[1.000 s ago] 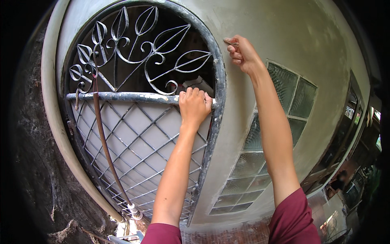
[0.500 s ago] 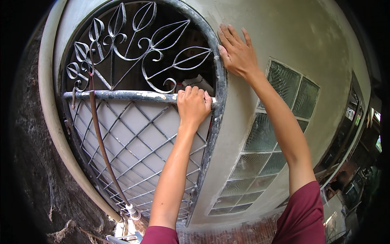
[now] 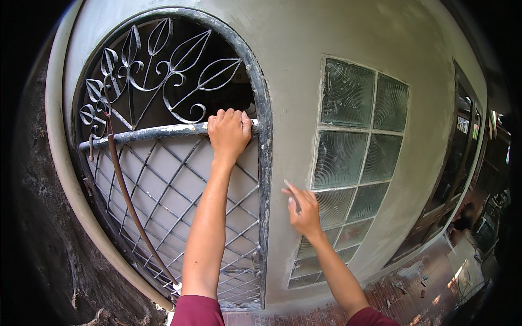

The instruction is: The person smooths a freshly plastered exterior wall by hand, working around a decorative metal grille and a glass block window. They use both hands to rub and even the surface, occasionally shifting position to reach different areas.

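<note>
My left hand [image 3: 229, 133] is wrapped over the right end of a horizontal metal bar [image 3: 163, 133] with chipped dark paint. This bar crosses an arched metal grille [image 3: 265, 179] set in the wall. Above it are curled metal leaf shapes [image 3: 187, 51]; below runs a diamond lattice [image 3: 168, 190] in front of a pale panel. My right hand [image 3: 304, 212] is in the air in front of the plastered wall [image 3: 291, 136], beside the glass blocks [image 3: 340, 157]. Its index finger is stretched out and the other fingers are partly bent, with nothing visible in them.
A thin brown stick [image 3: 130, 201] hangs on the left of the grille. A pale pipe [image 3: 57, 146] curves along the left side, next to dark rough ground [image 3: 49, 244]. Red brick paving [image 3: 391, 290] lies below, scattered with debris. Far right, a person [image 3: 465, 217] appears small and blurred.
My right hand has come off the wall beside the arch and dropped down toward the glass blocks. My left hand keeps its grip on the bar. The view has shifted to the right.
</note>
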{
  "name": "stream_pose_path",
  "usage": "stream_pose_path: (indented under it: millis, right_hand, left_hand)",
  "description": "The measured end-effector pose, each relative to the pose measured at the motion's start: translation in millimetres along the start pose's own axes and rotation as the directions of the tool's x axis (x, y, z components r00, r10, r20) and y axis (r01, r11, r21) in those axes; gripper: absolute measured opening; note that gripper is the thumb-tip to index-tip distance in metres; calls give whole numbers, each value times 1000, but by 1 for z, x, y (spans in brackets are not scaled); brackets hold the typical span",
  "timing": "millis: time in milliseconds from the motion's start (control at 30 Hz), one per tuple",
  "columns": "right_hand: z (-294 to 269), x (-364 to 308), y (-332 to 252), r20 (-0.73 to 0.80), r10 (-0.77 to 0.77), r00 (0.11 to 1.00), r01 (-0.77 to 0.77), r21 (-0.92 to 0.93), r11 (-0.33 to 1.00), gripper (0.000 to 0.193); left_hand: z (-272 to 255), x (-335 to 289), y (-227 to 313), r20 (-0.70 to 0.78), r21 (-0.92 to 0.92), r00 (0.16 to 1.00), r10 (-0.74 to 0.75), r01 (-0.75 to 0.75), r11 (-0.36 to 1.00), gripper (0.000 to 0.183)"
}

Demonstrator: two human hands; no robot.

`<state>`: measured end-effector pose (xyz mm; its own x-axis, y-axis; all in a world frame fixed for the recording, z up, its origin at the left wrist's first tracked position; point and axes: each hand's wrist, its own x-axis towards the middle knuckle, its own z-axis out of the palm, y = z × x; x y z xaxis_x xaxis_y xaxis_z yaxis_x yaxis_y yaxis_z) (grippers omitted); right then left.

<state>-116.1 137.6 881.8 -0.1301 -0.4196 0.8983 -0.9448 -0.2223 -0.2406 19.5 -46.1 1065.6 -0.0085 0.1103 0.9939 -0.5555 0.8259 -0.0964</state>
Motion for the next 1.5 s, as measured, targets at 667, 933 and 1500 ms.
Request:
stream_pose_path:
  millis: [667, 933, 1500]
  right_hand:
    - [-208, -600, 117, -28, 962, -272, -944, -187, -272, 25]
    - [-250, -614, 148, 0, 977, -211, -947, -248, -205, 17]
    - [-266, -128, 190, 2, 315, 949, -313, 118, 942, 47]
  left_hand:
    - [-16, -2, 16, 152, -62, 984, -87, 98, 993, 22]
    - [-22, 11, 15, 440, 120, 892, -105, 58, 991, 34]
    - [-7, 7, 18, 346, 295, 923, -166, 61, 954, 30]
